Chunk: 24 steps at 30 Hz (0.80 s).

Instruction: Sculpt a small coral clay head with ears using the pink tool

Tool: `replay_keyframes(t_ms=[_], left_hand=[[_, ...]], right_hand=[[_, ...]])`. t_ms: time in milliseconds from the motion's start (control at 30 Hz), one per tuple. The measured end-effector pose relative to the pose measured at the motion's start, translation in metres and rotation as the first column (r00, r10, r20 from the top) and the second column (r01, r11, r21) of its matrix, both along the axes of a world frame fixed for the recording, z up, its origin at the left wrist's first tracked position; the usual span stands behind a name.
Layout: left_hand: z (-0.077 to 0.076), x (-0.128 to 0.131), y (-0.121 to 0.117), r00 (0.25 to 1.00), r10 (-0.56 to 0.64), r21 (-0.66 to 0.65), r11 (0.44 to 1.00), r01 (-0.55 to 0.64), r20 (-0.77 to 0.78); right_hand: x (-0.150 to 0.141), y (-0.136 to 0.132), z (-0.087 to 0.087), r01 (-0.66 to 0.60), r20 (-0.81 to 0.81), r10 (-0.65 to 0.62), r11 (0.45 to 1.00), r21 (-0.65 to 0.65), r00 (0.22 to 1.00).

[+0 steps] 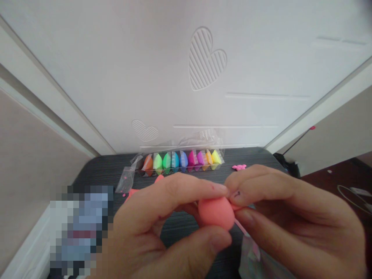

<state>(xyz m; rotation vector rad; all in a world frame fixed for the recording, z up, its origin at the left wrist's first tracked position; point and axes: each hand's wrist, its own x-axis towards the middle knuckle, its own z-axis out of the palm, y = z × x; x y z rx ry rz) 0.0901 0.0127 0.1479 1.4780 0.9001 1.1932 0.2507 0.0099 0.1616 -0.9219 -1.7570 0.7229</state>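
My left hand (157, 228) is closed round a soft pink clay lump (215, 212), pinched between thumb and forefinger. My right hand (293, 221) pinches the lump's upper right edge with thumb and forefinger, and a thin pink stick (241, 228) pokes out under it. Both hands hover over a dark striped table (101, 170). Behind them lies a clear plastic pack of coloured clay pieces (181, 161), in a row from orange to yellow.
A small pink clay shape (239, 167) lies on the table at the right. Pink bits (159, 178) sit near the pack. A clear bag (125, 180) lies left of it. A white panel with heart reliefs (207, 58) stands behind. A pixelated patch (80, 228) covers the lower left.
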Motion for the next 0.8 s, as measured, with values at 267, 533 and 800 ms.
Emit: replay_keyframes(t_ms=[267, 533, 800], left_hand=[[0.001, -0.005, 0.002, 0.998, -0.058, -0.018, 0.998, 0.057, -0.019], [-0.004, -0.002, 0.001, 1.000, -0.006, -0.029, 1.000, 0.005, -0.030], [-0.006, -0.003, -0.004, 0.999, 0.041, 0.114, 0.993, -0.042, 0.009]], right_hand=[[0.002, -0.003, -0.007, 0.047, 0.015, -0.047, 0.999, -0.011, 0.999], [0.002, -0.003, -0.004, -0.016, -0.156, -0.014, 0.981, -0.194, 0.988], [0.009, 0.001, -0.015, -0.289, -0.466, 0.094, 0.884, -0.368, 0.880]])
